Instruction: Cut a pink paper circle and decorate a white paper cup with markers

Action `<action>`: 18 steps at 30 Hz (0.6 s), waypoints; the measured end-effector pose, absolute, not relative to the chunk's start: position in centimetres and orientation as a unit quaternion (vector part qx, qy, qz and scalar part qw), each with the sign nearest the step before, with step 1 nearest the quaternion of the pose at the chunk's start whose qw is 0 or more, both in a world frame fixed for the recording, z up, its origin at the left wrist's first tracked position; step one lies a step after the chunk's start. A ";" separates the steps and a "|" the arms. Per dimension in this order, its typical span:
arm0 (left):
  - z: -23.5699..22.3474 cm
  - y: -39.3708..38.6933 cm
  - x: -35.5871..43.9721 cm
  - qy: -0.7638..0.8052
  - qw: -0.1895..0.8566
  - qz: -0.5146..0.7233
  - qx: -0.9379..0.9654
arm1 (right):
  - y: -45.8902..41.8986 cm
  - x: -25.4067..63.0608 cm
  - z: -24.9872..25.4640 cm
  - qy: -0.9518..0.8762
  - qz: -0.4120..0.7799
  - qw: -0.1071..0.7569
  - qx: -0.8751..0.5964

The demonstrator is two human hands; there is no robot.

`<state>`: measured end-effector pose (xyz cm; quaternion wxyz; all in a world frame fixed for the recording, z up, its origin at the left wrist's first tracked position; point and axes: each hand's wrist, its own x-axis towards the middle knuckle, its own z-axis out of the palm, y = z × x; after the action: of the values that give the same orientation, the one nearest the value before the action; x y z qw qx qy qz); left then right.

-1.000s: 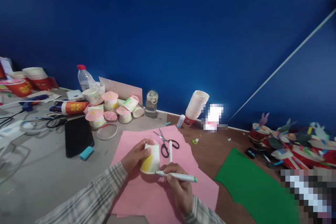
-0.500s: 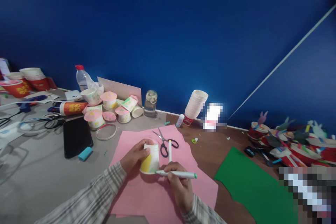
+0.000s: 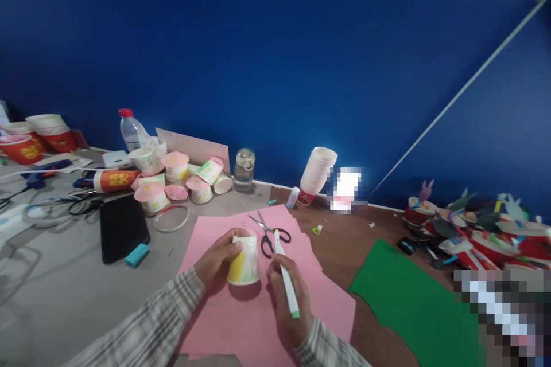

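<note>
My left hand (image 3: 219, 257) is closed around the side of a small paper cup (image 3: 247, 266), which is upside down with its wide rim downward. Yellow and pale green colouring marks its white wall. In my right hand (image 3: 289, 292) is a white marker with a green end (image 3: 290, 292), its back end pointing toward me and clear of the cup. A second white marker with a yellow end (image 3: 278, 242) shows just beyond my fingers, partly hidden. Open scissors (image 3: 267, 234) with black handles lie on the pink paper (image 3: 236, 327) behind the cup.
Decorated cups with pink paper discs (image 3: 174, 166) cluster at the back left, near a black phone (image 3: 124, 228) and a glass jar (image 3: 244, 171). Stacked white cups (image 3: 317, 172) lean at the back. Green paper (image 3: 417, 298) and several red cup crafts (image 3: 491, 238) lie right.
My right hand has drawn the green-ended marker away from the cup's rim and turned it from sideways to pointing away from me. My left hand still holds the cup.
</note>
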<state>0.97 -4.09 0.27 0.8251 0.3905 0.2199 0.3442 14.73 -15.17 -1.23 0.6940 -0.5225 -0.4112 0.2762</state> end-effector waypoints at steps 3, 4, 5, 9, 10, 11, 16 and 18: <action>0.4 -4.1 1.0 0.223 0.827 0.341 0.388 | -15.6 14.4 -0.6 -0.529 0.188 0.621 -0.546; 0.5 -4.2 1.0 0.221 0.828 0.339 0.388 | -15.7 14.3 -0.5 -0.548 0.171 0.608 -0.549; 0.5 -4.2 1.0 0.217 0.830 0.337 0.387 | -15.7 14.3 -0.4 -0.562 0.161 0.598 -0.549; 0.7 -4.4 1.1 0.199 0.843 0.325 0.379 | -15.6 14.3 -1.0 -0.598 0.152 0.574 -0.538; 0.8 -4.5 1.1 0.198 0.845 0.322 0.378 | -15.5 14.2 -1.2 -0.603 0.143 0.573 -0.537; 0.9 -4.6 1.2 0.199 0.846 0.320 0.378 | -15.5 14.2 -1.5 -0.606 0.131 0.574 -0.535; 1.0 -5.1 1.4 0.213 0.828 0.336 0.396 | -15.5 14.3 -2.3 -0.621 0.080 0.565 -0.537; 0.9 -5.4 1.5 0.205 0.833 0.333 0.391 | -15.6 14.5 -2.2 -0.638 0.071 0.551 -0.532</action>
<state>1.46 -5.37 0.90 0.8330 0.3914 0.2047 0.3331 14.55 -15.56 -2.23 0.5514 -0.5325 -0.6382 0.0713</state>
